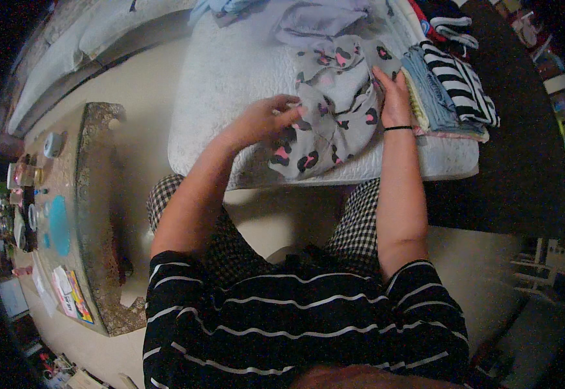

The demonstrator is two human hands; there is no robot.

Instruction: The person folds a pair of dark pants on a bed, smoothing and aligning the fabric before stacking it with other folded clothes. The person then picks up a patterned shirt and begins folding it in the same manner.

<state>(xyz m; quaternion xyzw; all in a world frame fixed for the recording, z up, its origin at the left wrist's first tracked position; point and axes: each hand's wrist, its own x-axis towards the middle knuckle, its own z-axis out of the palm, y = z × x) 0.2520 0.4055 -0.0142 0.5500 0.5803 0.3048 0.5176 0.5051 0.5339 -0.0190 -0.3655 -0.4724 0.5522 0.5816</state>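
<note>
A light grey garment with pink and black animal-print spots point(358, 129) lies crumpled before me on a white quilted surface point(224, 87). At its left edge is my left hand point(265, 119), fingers bent over the cloth; blur hides whether they grip it. My right hand point(395, 97), with a black band at the wrist, holds the garment's right edge between thumb and fingers. Just right of that hand is a stack of folded clothes, with a black-and-white striped piece point(457, 85) on blue denim-like cloth point(426, 80).
A lavender cloth point(319, 22) lies loose beyond the garment. Red and black clothes point(440, 29) are at the far right. On the left stands a table with a patterned cloth point(100, 219), bearing a tape roll point(53, 145), a teal mat point(59, 226) and a booklet point(73, 294). A dark surface point(516, 170) extends at right.
</note>
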